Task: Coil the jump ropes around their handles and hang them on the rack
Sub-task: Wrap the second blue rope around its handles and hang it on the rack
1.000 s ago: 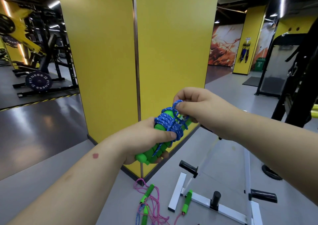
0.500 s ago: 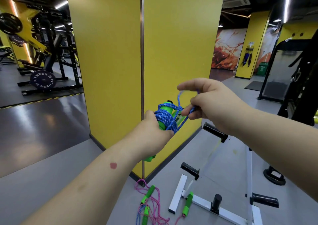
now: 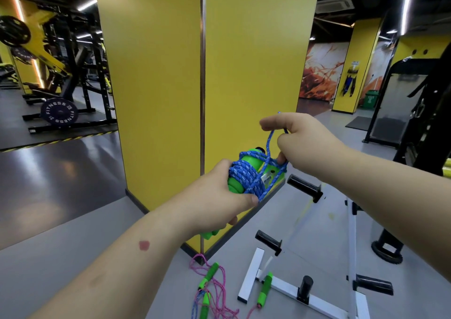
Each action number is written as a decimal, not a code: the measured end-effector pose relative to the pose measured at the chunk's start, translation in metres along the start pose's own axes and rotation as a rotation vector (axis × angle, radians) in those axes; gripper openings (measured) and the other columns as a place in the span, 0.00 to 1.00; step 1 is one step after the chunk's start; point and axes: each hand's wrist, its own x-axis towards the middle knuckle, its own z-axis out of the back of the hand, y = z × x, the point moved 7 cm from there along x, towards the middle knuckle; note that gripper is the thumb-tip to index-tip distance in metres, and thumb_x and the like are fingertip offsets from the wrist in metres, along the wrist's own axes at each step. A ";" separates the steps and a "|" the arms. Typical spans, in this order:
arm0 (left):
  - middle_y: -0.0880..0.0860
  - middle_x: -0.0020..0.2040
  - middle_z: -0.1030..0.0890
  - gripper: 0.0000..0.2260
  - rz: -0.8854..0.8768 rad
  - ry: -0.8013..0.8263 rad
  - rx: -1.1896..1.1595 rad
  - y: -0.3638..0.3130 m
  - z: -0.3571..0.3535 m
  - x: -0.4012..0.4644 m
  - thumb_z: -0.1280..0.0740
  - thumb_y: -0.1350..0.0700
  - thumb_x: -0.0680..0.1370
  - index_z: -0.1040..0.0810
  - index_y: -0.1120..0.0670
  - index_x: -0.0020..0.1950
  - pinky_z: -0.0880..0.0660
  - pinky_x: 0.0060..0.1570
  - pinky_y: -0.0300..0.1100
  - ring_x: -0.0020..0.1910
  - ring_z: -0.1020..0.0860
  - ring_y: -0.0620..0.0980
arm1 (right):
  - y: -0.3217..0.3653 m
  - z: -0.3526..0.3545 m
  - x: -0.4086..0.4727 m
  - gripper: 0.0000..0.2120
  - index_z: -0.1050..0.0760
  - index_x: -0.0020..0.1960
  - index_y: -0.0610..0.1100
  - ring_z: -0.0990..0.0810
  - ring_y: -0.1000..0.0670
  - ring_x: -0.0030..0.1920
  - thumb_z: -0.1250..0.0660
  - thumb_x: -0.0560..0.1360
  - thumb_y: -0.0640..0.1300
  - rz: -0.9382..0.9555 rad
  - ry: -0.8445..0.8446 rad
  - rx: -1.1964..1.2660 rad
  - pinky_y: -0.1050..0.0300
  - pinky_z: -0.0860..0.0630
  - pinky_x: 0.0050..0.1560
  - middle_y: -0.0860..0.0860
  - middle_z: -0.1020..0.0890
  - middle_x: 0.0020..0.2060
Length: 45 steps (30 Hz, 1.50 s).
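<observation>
The blue rope (image 3: 246, 177) is wound many times around two green handles (image 3: 251, 160) that are held side by side up in the air, and one loose loop of it sticks up from the bundle. More jump ropes (image 3: 214, 292) lie in a messy heap on the grey floor, pink and blue strings with green handles. Just beside them stands the white rack (image 3: 351, 240), which has black pegs sticking out, and one green handle lies against its bottom bar.
</observation>
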 end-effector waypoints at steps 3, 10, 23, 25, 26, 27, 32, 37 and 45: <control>0.56 0.46 0.14 0.19 -0.016 0.034 -0.126 0.001 0.003 -0.001 0.24 0.45 0.72 0.29 0.40 0.58 0.17 0.43 0.59 0.40 0.15 0.60 | -0.011 0.003 0.006 0.32 0.26 0.69 0.50 0.17 0.56 0.31 0.50 0.72 0.28 -0.028 -0.021 0.101 0.57 0.20 0.34 0.58 0.22 0.63; 0.60 0.46 0.17 0.26 -0.048 0.270 -0.584 0.005 -0.002 -0.010 0.25 0.54 0.72 0.28 0.52 0.68 0.23 0.34 0.46 0.37 0.19 0.58 | -0.028 -0.022 0.005 0.20 0.20 0.58 0.39 0.17 0.44 0.50 0.45 0.77 0.26 -0.252 0.267 0.512 0.53 0.18 0.48 0.40 0.16 0.56; 0.63 0.46 0.19 0.27 -0.084 0.259 -0.877 0.008 0.007 -0.008 0.23 0.54 0.68 0.26 0.56 0.65 0.22 0.35 0.48 0.36 0.21 0.59 | -0.011 -0.008 0.005 0.28 0.23 0.61 0.34 0.17 0.41 0.59 0.52 0.72 0.18 -0.263 0.361 0.837 0.50 0.21 0.60 0.38 0.18 0.60; 0.62 0.46 0.19 0.27 -0.077 0.264 -0.873 0.008 0.009 -0.009 0.23 0.54 0.68 0.26 0.55 0.64 0.23 0.35 0.48 0.36 0.21 0.59 | -0.011 -0.007 0.005 0.27 0.24 0.63 0.34 0.18 0.41 0.61 0.49 0.73 0.17 -0.250 0.357 0.852 0.59 0.17 0.45 0.38 0.19 0.61; 0.62 0.46 0.19 0.26 -0.076 0.280 -0.870 0.008 0.007 -0.010 0.23 0.54 0.68 0.26 0.55 0.64 0.23 0.36 0.48 0.36 0.21 0.59 | -0.012 -0.007 0.004 0.27 0.24 0.64 0.35 0.18 0.42 0.61 0.47 0.73 0.17 -0.241 0.359 0.820 0.60 0.17 0.42 0.39 0.19 0.61; 0.62 0.46 0.19 0.25 -0.080 0.297 -0.872 0.008 0.006 -0.011 0.24 0.54 0.69 0.26 0.56 0.64 0.23 0.36 0.48 0.36 0.21 0.59 | -0.012 -0.009 0.004 0.27 0.24 0.64 0.37 0.18 0.43 0.61 0.47 0.73 0.17 -0.226 0.367 0.779 0.59 0.17 0.45 0.40 0.19 0.61; 0.61 0.45 0.20 0.25 -0.132 0.374 -1.021 0.001 0.005 -0.013 0.17 0.52 0.67 0.21 0.57 0.58 0.22 0.36 0.48 0.36 0.21 0.57 | -0.009 -0.023 -0.001 0.37 0.23 0.66 0.44 0.18 0.48 0.60 0.44 0.64 0.19 -0.118 0.466 0.507 0.45 0.26 0.68 0.48 0.18 0.62; 0.58 0.45 0.20 0.20 -0.080 0.310 -1.251 0.002 0.007 -0.008 0.19 0.51 0.68 0.18 0.60 0.54 0.22 0.35 0.46 0.36 0.20 0.54 | 0.009 -0.028 -0.014 0.39 0.35 0.74 0.58 0.17 0.58 0.56 0.43 0.73 0.23 0.128 0.416 0.056 0.46 0.20 0.60 0.63 0.27 0.68; 0.54 0.47 0.19 0.16 0.006 0.198 -1.529 -0.009 0.012 -0.006 0.31 0.48 0.77 0.18 0.60 0.55 0.22 0.34 0.42 0.38 0.21 0.50 | 0.034 -0.027 -0.046 0.39 0.32 0.71 0.52 0.18 0.42 0.51 0.40 0.64 0.26 0.741 -0.017 -0.694 0.45 0.19 0.41 0.51 0.17 0.56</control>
